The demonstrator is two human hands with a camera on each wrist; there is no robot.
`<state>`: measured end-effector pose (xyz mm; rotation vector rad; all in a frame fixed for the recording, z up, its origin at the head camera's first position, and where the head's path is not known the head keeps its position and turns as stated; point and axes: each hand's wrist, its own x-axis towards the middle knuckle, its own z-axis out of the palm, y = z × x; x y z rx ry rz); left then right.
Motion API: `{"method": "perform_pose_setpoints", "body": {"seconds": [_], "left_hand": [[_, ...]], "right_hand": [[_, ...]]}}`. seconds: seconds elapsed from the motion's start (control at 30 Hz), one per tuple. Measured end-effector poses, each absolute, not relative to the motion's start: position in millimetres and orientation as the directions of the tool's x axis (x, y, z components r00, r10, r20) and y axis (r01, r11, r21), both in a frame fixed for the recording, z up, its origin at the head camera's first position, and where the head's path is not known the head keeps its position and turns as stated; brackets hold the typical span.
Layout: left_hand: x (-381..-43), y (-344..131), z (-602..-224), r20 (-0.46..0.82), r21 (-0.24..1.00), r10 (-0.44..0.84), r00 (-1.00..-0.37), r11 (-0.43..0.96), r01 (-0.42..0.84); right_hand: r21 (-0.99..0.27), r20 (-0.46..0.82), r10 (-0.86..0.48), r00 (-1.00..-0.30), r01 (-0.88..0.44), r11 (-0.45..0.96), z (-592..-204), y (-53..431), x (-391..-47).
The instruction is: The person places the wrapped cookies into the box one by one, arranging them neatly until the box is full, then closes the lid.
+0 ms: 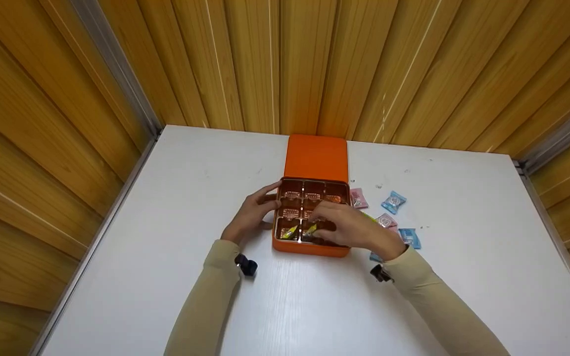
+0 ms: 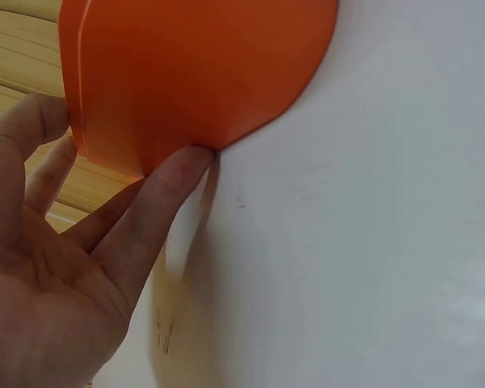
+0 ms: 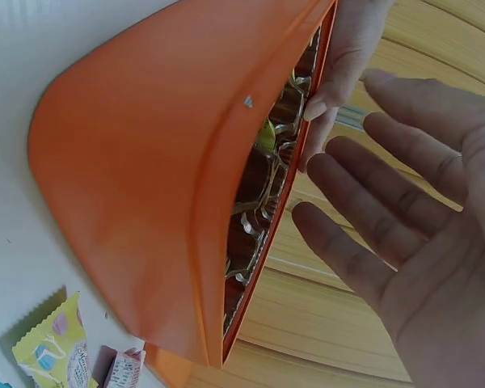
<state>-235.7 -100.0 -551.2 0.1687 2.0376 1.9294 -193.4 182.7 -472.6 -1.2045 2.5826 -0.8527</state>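
An orange tin (image 1: 309,249) with a dark divided tray (image 1: 290,201) inside stands on the table. One yellow-wrapped candy (image 1: 291,232) lies in the front left compartment, another yellow candy (image 1: 310,229) in the front middle one. Along the tin's left side, my left hand (image 1: 248,217) rests its fingertips on the rim and its thumb (image 2: 174,178) against the outer wall. My right hand (image 1: 352,228) is over the front of the tray, its fingertips close by the middle candy. In the right wrist view its fingers (image 3: 352,250) are spread and hold nothing.
The orange lid (image 1: 317,158) lies behind the tin, near the wooden wall (image 1: 309,64). To the right are blue candies (image 1: 394,201), pink candies (image 1: 358,198) and a yellow candy (image 3: 61,343), some partly hidden by the right arm.
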Motion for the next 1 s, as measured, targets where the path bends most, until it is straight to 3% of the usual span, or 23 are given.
{"method": "perform_pose_setpoints", "body": {"seconds": [0.67,1.0], "left_hand": [[-235,-99,-549,-0.162,0.986,0.304,-0.939,0.074,-0.147],[-236,-98,-550,-0.174,0.984,0.291,-0.941,0.086,-0.156]], "right_hand": [[-0.603,0.239,-0.7,-0.672,-0.668,0.435,-471,214,-190],[-0.649,0.25,-0.664,-0.705,-0.631,0.426,-474,231,-185]]}}
